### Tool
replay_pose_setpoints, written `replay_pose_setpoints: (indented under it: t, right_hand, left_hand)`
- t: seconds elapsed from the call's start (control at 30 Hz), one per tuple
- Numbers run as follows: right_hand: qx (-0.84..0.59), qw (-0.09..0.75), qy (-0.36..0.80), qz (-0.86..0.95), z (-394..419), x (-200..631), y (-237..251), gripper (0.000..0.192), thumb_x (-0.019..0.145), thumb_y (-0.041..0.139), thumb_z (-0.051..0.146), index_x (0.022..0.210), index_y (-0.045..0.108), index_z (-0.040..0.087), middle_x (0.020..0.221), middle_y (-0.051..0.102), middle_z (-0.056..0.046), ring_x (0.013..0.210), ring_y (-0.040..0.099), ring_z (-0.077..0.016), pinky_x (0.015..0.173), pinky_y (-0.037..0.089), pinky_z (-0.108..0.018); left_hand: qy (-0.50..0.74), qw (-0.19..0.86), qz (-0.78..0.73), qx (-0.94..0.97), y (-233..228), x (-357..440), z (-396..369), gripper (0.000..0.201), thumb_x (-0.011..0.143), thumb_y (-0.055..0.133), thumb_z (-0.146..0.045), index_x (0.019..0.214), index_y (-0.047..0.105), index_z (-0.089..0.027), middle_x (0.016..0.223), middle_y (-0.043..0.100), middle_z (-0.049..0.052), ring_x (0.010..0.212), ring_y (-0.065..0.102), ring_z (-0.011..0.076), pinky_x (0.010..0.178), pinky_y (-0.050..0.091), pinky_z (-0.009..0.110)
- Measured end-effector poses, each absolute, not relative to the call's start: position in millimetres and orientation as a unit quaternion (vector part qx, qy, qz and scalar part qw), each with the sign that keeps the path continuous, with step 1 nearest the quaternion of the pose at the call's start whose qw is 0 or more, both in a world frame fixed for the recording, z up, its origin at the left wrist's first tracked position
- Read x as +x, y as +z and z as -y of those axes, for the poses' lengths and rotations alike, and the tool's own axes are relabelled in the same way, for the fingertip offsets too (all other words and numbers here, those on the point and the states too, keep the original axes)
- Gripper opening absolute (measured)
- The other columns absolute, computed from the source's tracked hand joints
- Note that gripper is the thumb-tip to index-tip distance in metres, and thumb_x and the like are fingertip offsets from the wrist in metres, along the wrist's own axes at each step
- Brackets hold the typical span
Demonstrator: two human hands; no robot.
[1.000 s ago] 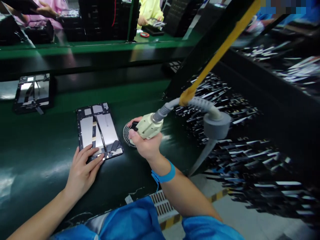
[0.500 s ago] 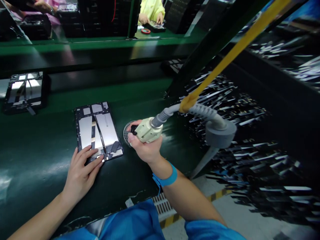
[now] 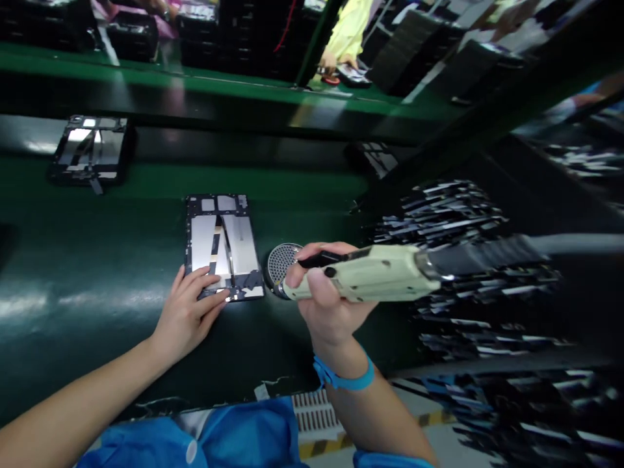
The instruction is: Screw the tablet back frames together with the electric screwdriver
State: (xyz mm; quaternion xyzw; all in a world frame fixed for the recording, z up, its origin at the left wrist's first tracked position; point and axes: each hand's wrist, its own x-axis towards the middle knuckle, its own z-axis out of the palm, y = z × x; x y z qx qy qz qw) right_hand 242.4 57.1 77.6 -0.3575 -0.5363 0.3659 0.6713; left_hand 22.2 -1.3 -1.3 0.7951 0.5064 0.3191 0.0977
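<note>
An opened tablet lies on the green bench, its pale inner panels and dark ribbon cables exposed. Across its lower left edge rests my left hand, fingers stretched out and slightly apart. My right hand is closed round a pale green electric screwdriver, held tilted with its cable end to the right. The screwdriver's front end is at a round perforated metal dish just right of the tablet; whether the bit touches it I cannot tell. My right fingers hide part of the dish.
Another opened tablet lies at the back left, and a third at the back right. Racks packed with thin dark parts fill the right side. Beyond the bench a person in yellow works. A grey cable runs off right.
The screwdriver has swung from upright to a flatter tilt, its rear end now to the right. My left hand stays on the tablet. The whole view has shifted.
</note>
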Motion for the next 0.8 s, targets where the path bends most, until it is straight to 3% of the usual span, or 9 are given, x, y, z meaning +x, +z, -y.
replay_pose_setpoints:
  t: [0.23,0.37,0.8]
  right_hand:
    - [-0.320,0.597,0.431,0.596,-47.0,203.7,62.1,0.027,0.089,0.072,0.028,0.114,0.061,0.030,0.099,0.069,-0.003,0.073,0.070,-0.0175,0.067,0.062,-0.037]
    - [-0.321,0.586,0.446,0.596,-48.6,199.5,54.8,0.027,0.090,0.071,0.028,0.115,0.060,0.029,0.099,0.068,-0.004,0.082,0.072,-0.0204,0.070,0.063,-0.039]
    - [-0.319,0.571,0.426,0.625,-42.6,188.9,58.0,0.029,0.082,0.071,0.020,0.107,0.059,0.026,0.090,0.066,0.000,0.073,0.067,-0.0153,0.070,0.062,-0.033]
  left_hand:
    - [0.318,0.110,-0.506,0.794,-0.4,24.3,2.1,0.021,0.101,0.062,-0.022,0.114,0.077,-0.029,0.128,0.070,0.007,0.133,0.057,0.0307,0.117,0.035,0.067]
    - [0.316,0.116,-0.507,0.794,0.1,25.4,2.4,0.022,0.101,0.061,-0.022,0.114,0.077,-0.029,0.127,0.070,0.007,0.133,0.055,0.0308,0.117,0.034,0.067]
    - [0.305,0.111,-0.490,0.809,2.2,18.3,4.4,0.028,0.101,0.054,-0.017,0.116,0.076,-0.027,0.130,0.067,0.011,0.133,0.056,0.0343,0.114,0.035,0.072]
